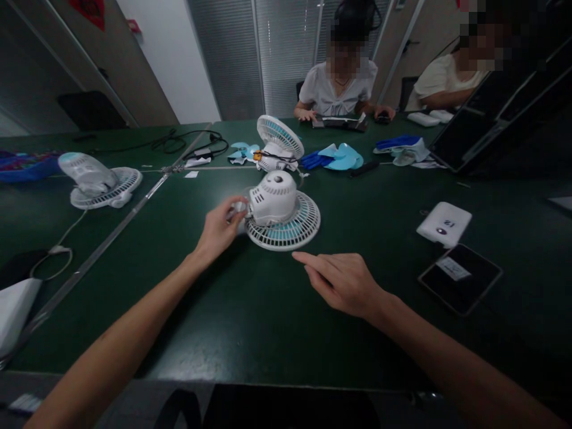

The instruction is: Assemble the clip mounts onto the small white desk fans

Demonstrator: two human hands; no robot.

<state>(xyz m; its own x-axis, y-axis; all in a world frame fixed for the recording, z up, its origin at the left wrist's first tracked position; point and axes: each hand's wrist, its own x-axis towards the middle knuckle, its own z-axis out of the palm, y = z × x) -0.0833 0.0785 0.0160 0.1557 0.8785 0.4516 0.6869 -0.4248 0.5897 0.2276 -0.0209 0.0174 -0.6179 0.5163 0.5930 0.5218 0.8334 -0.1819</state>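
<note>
A small white fan (277,199) lies face down on the green table, its round grille (308,223) against the top and pale blue blades showing through the slots. My left hand (222,223) is closed around a whitish part at the fan's left side; the fingers partly hide that part. Just in front of the grille's near edge is my right hand (342,280), index finger stretched toward the rim and the other fingers loosely bent. It holds nothing, and I cannot tell whether the fingertip touches the grille.
Behind stands another fan (279,140), beside loose blue blades (343,157) and a black stick-like tool (364,168). A third fan (105,182) lies left. At right are a white box (444,223) and a black tablet-like device (461,278). Two people sit across the table.
</note>
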